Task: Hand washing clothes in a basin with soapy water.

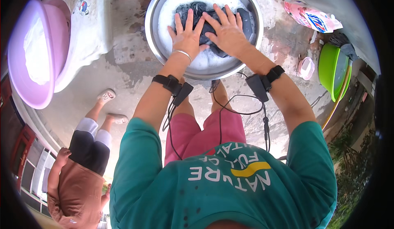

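Note:
A round metal basin [153, 46] holds white suds and dark wet cloth [244, 19]. Over the left part of the cloth my left hand [186, 37] lies palm down, its fingers spread. My right hand [229, 33] rests palm down on the cloth's middle, fingers apart as well. The two hands come close together at the forefinger tips. Neither hand has its fingers closed around the cloth. A thin bracelet circles my left wrist, and black straps with small boxes and cables are on both forearms.
Pink plastic basins [46, 53] stand at the left. On the right are a pink detergent bag [311, 16], a small pink cup [306, 68], a green basin [327, 69] and a yellow hose [338, 97]. Another person [81, 186] stands at the lower left.

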A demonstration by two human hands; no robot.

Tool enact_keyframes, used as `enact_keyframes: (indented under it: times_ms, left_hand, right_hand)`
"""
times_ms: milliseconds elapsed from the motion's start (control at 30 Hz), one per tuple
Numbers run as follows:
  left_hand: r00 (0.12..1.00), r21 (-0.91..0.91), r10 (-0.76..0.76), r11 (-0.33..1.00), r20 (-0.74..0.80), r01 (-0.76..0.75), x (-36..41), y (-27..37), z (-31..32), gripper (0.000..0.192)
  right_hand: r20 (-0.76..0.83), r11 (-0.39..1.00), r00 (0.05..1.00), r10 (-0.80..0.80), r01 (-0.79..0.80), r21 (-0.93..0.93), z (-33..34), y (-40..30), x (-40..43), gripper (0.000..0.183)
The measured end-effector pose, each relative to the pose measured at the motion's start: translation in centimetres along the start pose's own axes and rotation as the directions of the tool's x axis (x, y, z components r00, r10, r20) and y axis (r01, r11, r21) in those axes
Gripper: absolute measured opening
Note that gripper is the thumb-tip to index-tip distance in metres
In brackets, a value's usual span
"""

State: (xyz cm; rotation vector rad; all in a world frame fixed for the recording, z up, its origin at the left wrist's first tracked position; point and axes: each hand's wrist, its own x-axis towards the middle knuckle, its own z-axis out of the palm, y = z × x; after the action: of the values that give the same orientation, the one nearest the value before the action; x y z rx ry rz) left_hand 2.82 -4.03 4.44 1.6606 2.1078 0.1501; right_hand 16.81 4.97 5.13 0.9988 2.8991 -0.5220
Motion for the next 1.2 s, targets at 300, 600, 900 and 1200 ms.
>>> enact_keyframes:
  times_ms: [300,600,900,1200]
  left_hand:
    - [0.911,0.106,-0.211,0.977,0.354,0.185,3.6,-0.3,0.5,0.100]
    - [0.779,0.267,-0.328,0.940,0.534,0.212,7.3,-0.6,1.3,0.032]
    - [0.697,0.252,-0.397,0.918,0.597,0.306,8.0,-0.8,1.9,0.026]
    - [0.705,0.238,-0.383,0.924,0.598,0.300,8.1,-0.7,1.9,0.027]
  right_hand:
    - [0.347,0.965,0.903,0.254,-0.261,-0.026,2.1,1.2,1.1,0.056]
    - [0.618,0.975,0.756,0.216,-0.129,-0.183,2.4,1.2,5.3,0.051]
    - [0.792,0.977,0.574,0.205,-0.070,-0.202,1.3,0.5,7.0,0.056]
    - [0.790,0.961,0.547,0.277,-0.173,-0.217,2.3,0.1,7.5,0.063]
